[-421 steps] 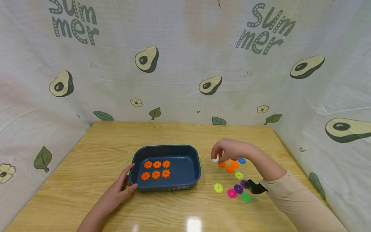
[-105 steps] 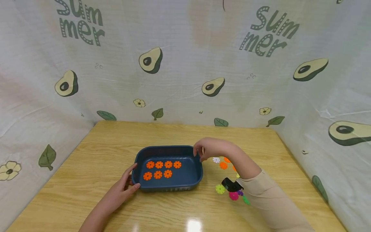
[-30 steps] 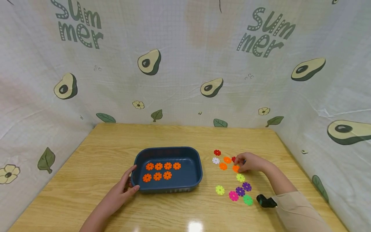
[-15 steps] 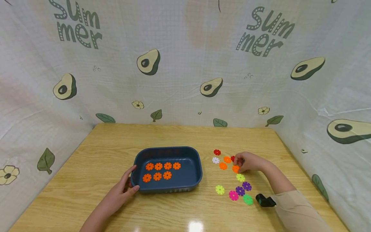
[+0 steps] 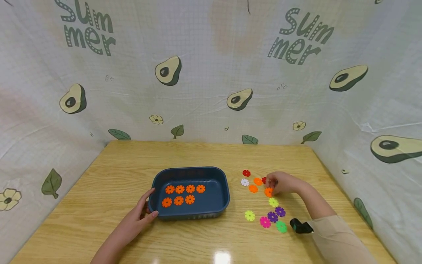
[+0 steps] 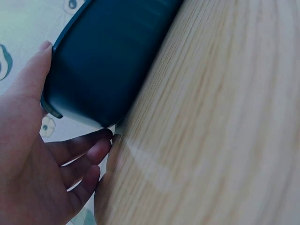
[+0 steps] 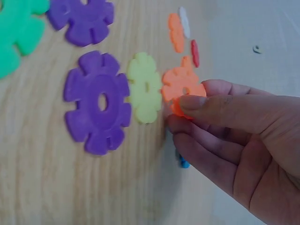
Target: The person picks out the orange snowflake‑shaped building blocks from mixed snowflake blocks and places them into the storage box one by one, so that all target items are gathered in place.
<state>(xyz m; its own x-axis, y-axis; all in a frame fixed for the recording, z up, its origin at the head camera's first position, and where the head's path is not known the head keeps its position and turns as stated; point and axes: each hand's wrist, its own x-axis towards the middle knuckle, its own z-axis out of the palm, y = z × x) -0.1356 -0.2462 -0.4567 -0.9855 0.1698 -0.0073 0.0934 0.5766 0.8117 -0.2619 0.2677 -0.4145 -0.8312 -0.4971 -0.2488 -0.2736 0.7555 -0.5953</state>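
My left hand grips the near left corner of a dark blue tray, thumb at the front and fingers along the left end. In the left wrist view, the thumb lies against the rim while other fingers curl by the tray's bottom edge. Inside the tray, several orange flower-shaped plastic discs lie flat in two rows. Right of the tray, my right hand pinches an orange disc between thumb and index finger, its face tipped up. A blue disc is mostly hidden under that hand.
Around the right hand lie two orange discs, a white disc and red discs. Nearer are yellow, purple, pink and green ones. A printed cloth rises behind the table.
The back row in the tray has gained an orange disc since the earliest frame. My right hand has moved from the tray's right rim to the loose discs and now tilts an orange one up.
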